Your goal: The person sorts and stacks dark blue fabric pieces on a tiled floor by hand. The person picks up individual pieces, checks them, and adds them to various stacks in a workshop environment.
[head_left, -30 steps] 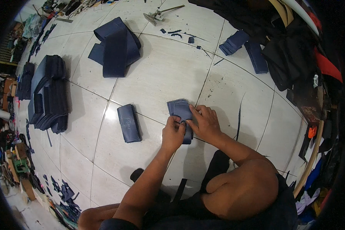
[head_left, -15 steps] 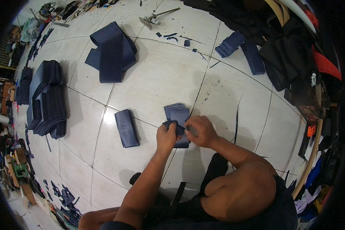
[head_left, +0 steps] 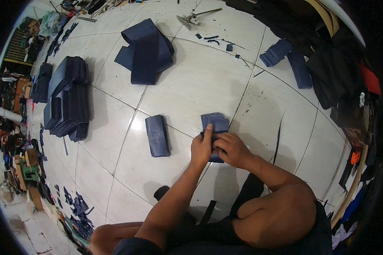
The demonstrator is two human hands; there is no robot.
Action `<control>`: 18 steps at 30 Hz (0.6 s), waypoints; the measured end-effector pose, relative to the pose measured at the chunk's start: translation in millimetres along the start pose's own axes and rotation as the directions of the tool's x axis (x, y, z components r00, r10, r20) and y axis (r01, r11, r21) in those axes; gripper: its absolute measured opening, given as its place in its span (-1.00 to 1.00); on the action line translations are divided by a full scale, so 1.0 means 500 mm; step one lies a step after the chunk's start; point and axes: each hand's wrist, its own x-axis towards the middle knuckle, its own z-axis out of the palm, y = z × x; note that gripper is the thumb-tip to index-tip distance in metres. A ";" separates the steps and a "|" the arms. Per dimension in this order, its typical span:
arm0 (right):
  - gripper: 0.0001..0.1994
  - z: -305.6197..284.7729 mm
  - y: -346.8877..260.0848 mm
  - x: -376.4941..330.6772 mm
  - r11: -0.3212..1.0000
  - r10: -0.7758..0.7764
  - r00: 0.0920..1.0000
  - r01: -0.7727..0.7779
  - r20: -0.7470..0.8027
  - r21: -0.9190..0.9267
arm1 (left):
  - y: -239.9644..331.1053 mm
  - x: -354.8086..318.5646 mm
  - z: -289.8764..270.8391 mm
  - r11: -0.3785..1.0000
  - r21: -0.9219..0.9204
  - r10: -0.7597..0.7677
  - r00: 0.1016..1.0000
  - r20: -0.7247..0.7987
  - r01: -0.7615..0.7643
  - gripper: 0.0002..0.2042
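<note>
At the centre of the frame, both hands meet on a small stack of dark navy rectangular fabric pieces lying on the white tiled floor. The left hand presses its fingers on the stack's lower left edge, and the right hand has its fingers clenched on the lower part of the same stack. Just left of the hands lies a folded navy fabric bundle. A tall pile of navy fabric strips sits at the left, and a large folded navy cloth lies at upper centre.
</note>
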 end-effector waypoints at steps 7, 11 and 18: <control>-0.74 -0.018 0.025 -0.007 0.941 0.325 0.946 -0.325 -0.019 -0.089 | 0.007 -0.020 0.003 0.972 -0.219 -0.077 0.996 0.052 0.086 -0.74; -0.66 -0.005 0.039 -0.010 0.911 0.184 0.972 -0.223 -0.143 -0.347 | -0.004 -0.016 0.000 0.987 -0.163 -0.010 0.999 0.037 0.015 -0.73; -0.83 -0.001 0.017 -0.007 0.970 0.221 0.969 -0.207 -0.109 0.123 | -0.020 -0.009 0.003 0.972 -0.232 -0.017 0.998 0.059 0.031 -0.70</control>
